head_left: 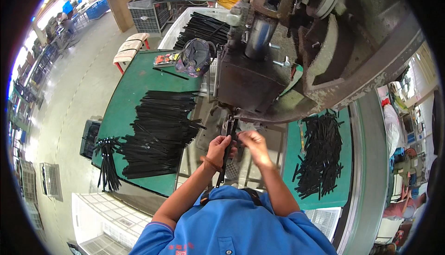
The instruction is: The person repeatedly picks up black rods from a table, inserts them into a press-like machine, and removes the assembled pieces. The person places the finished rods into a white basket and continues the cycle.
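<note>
My left hand (219, 150) is closed around a long, narrow black strip (223, 168). The strip runs from near my chest up toward the base of a heavy, worn press machine (250, 81). Just right of it, my right hand (255, 145) has its fingers curled together close to the strip's upper part. It is slightly blurred, and what its fingertips hold, if anything, is hidden. A wide pile of long black strips (160, 134) lies on the green table at left. Shorter black pieces (320, 153) are heaped on the green surface at right.
The machine's curved arm (371, 83) fills the upper right. On the green table (123, 88) sit a patterned cap (195, 56) and a bundle of strips (108, 162) hanging over its edge. A white crate (99, 225) stands lower left; another bin (172, 32) holds strips behind.
</note>
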A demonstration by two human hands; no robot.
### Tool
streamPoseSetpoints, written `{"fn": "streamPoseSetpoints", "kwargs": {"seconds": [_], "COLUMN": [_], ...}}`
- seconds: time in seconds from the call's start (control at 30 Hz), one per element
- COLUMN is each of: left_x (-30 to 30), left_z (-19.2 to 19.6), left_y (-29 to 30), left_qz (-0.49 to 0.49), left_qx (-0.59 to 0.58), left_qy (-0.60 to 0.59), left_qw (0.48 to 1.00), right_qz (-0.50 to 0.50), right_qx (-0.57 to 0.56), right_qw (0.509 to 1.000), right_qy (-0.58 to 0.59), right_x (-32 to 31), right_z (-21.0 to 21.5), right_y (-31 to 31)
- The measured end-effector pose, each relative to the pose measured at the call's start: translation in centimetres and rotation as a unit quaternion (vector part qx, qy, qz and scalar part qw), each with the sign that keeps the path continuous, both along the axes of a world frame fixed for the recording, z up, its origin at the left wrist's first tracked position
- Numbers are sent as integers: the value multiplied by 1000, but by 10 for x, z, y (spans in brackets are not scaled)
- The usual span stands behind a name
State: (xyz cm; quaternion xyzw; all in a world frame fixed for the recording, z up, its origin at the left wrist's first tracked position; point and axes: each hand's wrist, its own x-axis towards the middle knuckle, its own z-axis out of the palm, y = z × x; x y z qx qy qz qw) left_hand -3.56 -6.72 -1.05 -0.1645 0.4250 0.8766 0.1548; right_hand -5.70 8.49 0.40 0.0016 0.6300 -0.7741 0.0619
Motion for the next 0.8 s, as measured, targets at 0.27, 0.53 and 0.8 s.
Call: {"fn": "streamPoseSetpoints", "kwargs": {"seconds": [0.27,0.53,0.8], "left_x": [0,10,15], "left_z": [-12,10,22], "left_y": [1,-22,-40], "left_qz": [3,-83,-143], "left_qx": [-6,-65,-67], "left_qy": [8,20,68], "left_qw": [1000,994,985], "right_qz": [-57,-54,-100], "right_qx": [-30,133,199], "right_qw": [997,978,962], "right_qy": [-38,152,155], "right_x": [10,-8,-10], "right_z": [-15,19,11], "right_y": [-34,-37,-49]}}
